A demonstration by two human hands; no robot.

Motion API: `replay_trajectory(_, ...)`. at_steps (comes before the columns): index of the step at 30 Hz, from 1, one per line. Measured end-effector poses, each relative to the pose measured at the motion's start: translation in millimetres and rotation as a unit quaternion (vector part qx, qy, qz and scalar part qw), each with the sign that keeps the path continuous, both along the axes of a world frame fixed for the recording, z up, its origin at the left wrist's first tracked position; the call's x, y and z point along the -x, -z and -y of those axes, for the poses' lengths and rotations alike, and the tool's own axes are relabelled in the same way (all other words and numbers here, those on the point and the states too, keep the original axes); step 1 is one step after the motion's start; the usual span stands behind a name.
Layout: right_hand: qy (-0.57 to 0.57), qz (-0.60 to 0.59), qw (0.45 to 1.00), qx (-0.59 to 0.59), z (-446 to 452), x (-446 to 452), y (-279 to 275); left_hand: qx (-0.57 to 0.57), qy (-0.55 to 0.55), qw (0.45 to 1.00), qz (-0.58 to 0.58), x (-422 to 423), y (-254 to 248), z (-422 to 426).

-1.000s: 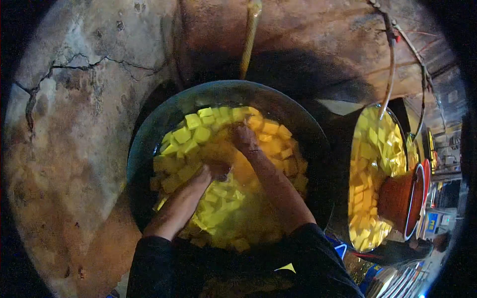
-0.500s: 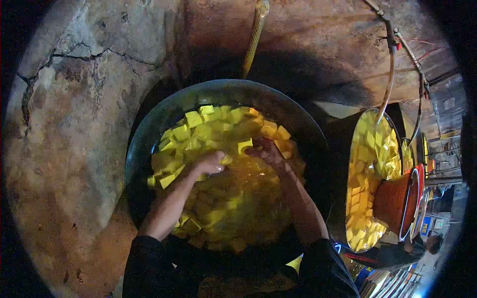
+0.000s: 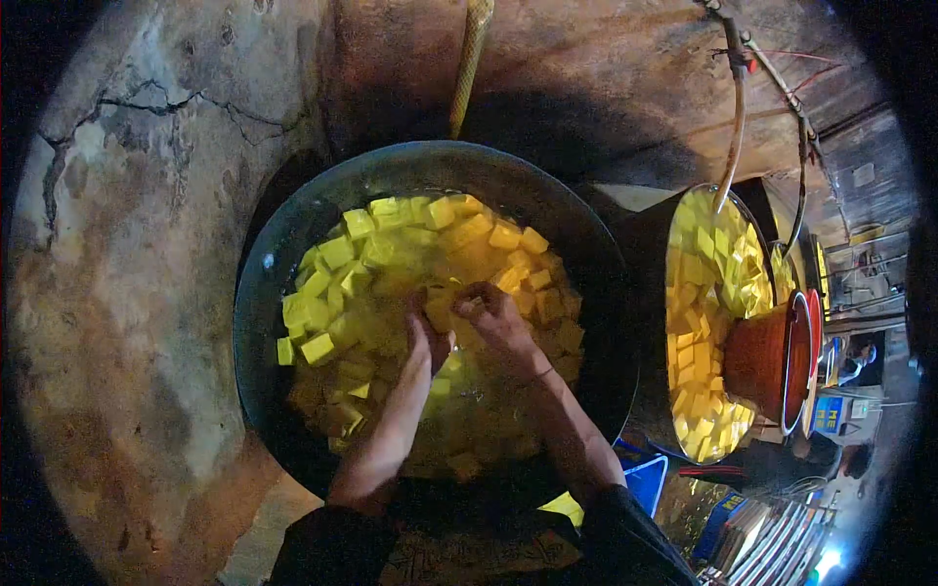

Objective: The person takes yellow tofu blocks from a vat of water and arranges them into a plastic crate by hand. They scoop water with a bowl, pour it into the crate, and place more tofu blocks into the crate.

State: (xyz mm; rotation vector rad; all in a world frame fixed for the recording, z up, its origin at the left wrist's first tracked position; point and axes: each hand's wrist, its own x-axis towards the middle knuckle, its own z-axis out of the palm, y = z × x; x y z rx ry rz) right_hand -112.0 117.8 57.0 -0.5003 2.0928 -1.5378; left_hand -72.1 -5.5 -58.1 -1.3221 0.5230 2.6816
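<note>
A large dark round vat holds murky yellow liquid with many yellow blocks in it, some orange-tinted at its right side. Near the middle of the vat, my left hand is closed around a yellow block, its palm turned inward. My right hand is beside it on the right, fingers bent together against the same block's edge. Liquid and shadow partly hide the block and the left fingertips.
To the right stands a second vat with yellow blocks and a red-brown bucket. A hose hangs into it. A cracked wall lies left, a yellow hose behind. Another person and stacked boards are lower right.
My hands have come closer together at the vat's middle, around one block. The block that was by my right hand is no longer distinct there. The view has shifted slightly.
</note>
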Motion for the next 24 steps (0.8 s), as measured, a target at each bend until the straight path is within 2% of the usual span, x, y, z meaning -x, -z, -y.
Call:
replay_trajectory(2, 0.052, -0.056, 0.995, -0.071, 7, -5, -22, -0.129, -0.098, 0.966, -0.200, -2, 23, -13)
replay_trajectory(3, 0.054, -0.056, 0.994, -0.073, 10, -9, -12, -0.096, -0.086, 0.965, -0.229, -9, -2, -21)
replay_trajectory(4, 0.086, -0.249, 0.941, -0.211, 14, -14, 8, -0.062, -0.075, 0.962, -0.256, -16, -29, -28)
replay_trajectory(6, 0.116, -0.427, 0.831, -0.337, 17, -13, 7, -0.147, -0.069, 0.955, -0.249, -20, -44, -32)
replay_trajectory(7, 0.032, -0.284, 0.917, -0.279, 13, -4, 4, -0.331, -0.117, 0.840, -0.413, -16, -29, -29)
replay_trajectory(8, -0.052, -0.128, 0.968, -0.210, 8, 3, -2, -0.497, -0.087, 0.684, -0.527, -13, -13, -27)
replay_trajectory(9, -0.049, -0.102, 0.964, -0.241, -8, 16, 19, -0.379, -0.112, 0.874, -0.283, -13, -34, -21)
replay_trajectory(10, -0.048, -0.077, 0.958, -0.272, -24, 29, 41, -0.219, -0.125, 0.968, -0.006, -13, -43, -16)
replay_trajectory(11, -0.019, -0.238, 0.912, -0.335, -32, 31, 40, -0.111, -0.088, 0.984, -0.107, -20, -23, -9)
replay_trajectory(12, 0.010, -0.393, 0.836, -0.384, -37, 33, 44, -0.109, -0.090, 0.984, -0.106, -19, -26, -5)
replay_trajectory(13, 0.008, -0.394, 0.837, -0.380, -43, 33, 64, -0.132, -0.132, 0.969, -0.164, -13, -28, 1)
replay_trajectory(14, -0.009, -0.378, 0.831, -0.408, -46, 30, 85, -0.143, -0.154, 0.961, -0.178, -10, -35, 9)
replay_trajectory(17, -0.079, -0.297, 0.837, -0.453, -47, 45, 89, -0.148, -0.188, 0.945, -0.225, -8, -59, 31)
replay_trajectory(19, -0.125, -0.220, 0.873, -0.416, -45, 67, 66, -0.133, -0.192, 0.939, -0.254, -9, -56, 46)
replay_trajectory(20, -0.124, -0.186, 0.898, -0.380, -38, 78, 55, -0.132, -0.198, 0.938, -0.253, -9, -51, 51)
replay_trajectory(22, -0.096, -0.157, 0.921, -0.344, -6, 102, 40, -0.109, -0.201, 0.914, -0.335, -10, -44, 57)
replay_trajectory(23, -0.091, -0.158, 0.911, -0.371, 17, 113, 37, -0.106, -0.203, 0.914, -0.334, -10, -45, 59)
replay_trajectory(24, -0.095, -0.159, 0.890, -0.417, 42, 120, 38, -0.117, -0.204, 0.929, -0.284, -9, -49, 61)
